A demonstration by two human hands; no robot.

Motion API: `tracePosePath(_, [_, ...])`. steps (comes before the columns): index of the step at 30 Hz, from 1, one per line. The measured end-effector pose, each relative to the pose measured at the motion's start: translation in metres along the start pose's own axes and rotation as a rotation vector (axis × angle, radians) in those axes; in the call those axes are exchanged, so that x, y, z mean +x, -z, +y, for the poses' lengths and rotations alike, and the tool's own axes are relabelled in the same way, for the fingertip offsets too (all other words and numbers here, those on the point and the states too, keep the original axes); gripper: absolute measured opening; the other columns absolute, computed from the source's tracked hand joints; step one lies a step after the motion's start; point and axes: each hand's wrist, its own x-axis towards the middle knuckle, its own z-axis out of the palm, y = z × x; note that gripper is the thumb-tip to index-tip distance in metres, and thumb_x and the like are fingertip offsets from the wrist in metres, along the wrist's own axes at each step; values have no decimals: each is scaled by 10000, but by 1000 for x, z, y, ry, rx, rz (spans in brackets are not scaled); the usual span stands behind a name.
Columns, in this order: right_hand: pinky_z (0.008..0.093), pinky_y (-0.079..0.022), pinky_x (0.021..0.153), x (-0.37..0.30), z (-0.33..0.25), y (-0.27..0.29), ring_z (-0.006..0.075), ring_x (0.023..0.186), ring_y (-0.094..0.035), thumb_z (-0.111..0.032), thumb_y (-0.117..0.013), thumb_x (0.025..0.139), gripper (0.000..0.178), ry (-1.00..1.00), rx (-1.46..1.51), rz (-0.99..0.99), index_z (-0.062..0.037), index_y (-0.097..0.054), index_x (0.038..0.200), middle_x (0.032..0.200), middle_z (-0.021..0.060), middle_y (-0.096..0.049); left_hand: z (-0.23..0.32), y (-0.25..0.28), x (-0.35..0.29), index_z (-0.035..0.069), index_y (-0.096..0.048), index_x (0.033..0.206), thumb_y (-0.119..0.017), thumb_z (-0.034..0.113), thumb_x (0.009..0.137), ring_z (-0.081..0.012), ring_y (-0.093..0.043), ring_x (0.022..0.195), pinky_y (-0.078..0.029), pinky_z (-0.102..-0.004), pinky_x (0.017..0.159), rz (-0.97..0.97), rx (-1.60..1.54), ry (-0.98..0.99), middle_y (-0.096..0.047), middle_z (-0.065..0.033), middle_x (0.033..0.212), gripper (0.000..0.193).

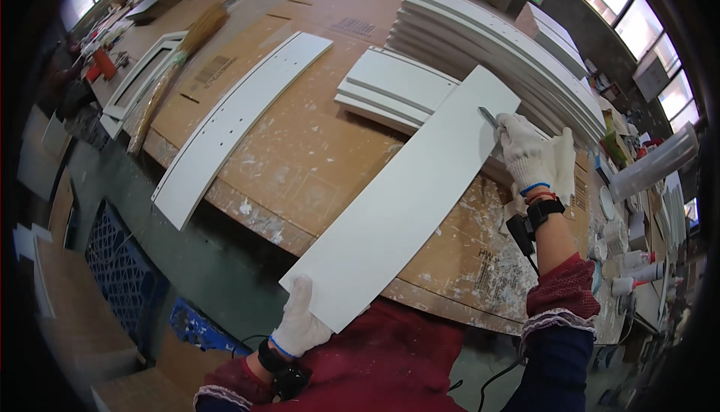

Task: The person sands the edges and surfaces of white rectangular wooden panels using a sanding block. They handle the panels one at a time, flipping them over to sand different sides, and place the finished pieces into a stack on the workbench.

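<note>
A long white board (409, 194) slants across the view, from near my body up to the right. My left hand (302, 320), in a white knit glove, grips its near end, thumb on top and fingers hidden beneath. Above the far end, my gloved right hand (520, 142) is closed on a small metal blade tool (487, 116), which looks like a putty knife; its tip is at the board's surface. A pale cloth (559, 161) sits beside or under the right hand. The far part of the board overlaps a short stack of white boards (397, 82).
Another white board with drilled holes (240, 123) lies on the cardboard-covered table (300, 179) at left. A tall stack of white panels (495, 44) stands far right. A straw broom (176, 63) lies at the left edge; bottles (637, 277) and a clear roll (656, 163) are at right.
</note>
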Motion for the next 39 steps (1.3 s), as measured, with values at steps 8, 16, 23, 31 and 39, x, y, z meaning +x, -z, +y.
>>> tracePosePath(8, [314,-432,512,-122,-154,11,197,629,-520,-75,-629,751,336,430,162,-82,-73,-614,1086,711,28,-484,-3,-9,2,73,-227,1484,-357,780,834,-343,-436,1304,-447,-522,991,-5,89,-124,-377,-165,1463,970])
tracePosePath(16, [334,-508,602,-205,-235,65,234,728,-612,-129,-581,835,175,153,613,-883,-186,-633,991,791,28,-592,1,-3,-1,27,-260,1459,-357,772,849,-341,-469,1263,-446,-487,999,-120,22,-110,-420,-175,1416,968])
tracePosePath(23, [356,-471,539,-167,-205,62,247,673,-586,-66,-589,824,71,231,620,-140,-81,-630,880,764,72,-600,8,-8,0,56,-252,1471,-391,800,811,-385,-461,1271,-465,-567,958,-137,4,-102,-411,-194,1426,1005])
tracePosePath(31, [339,-499,586,-205,-243,61,223,694,-602,-144,-641,804,278,615,649,-760,-126,-653,1081,791,42,-611,14,-15,2,83,-216,1498,-410,740,853,-346,-376,1342,-323,-539,1081,-200,148,-106,-336,-162,1491,940])
tracePosePath(39, [376,-473,583,-45,-131,23,286,677,-591,-132,-572,887,92,57,148,-180,-94,-629,949,761,131,-601,-1,21,-1,45,-310,1445,-631,252,901,-370,-429,1305,-359,-551,1071,-283,-76,85,-435,-179,1415,664])
